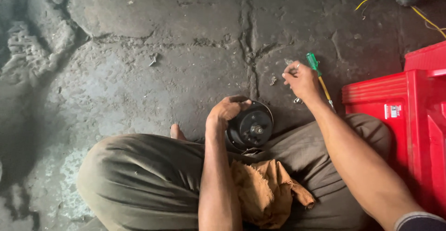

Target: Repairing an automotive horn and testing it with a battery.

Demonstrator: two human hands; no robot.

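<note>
A red plastic crate (409, 119) fills the right edge of the frame, close beside the right forearm; a tan rag (265, 189) lies in the lap at lower centre. Cracked concrete floor (139, 73) stretches open across the upper left. The left hand (226, 111) grips the rim of a round black motor part (251, 126) at centre. The right hand (301, 80), upper right, is closed around a green-handled screwdriver (318, 75), small screws (273, 79) just beside it.

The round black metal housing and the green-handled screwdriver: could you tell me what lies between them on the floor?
In the head view, bare cracked concrete floor and a small metal piece.
</note>
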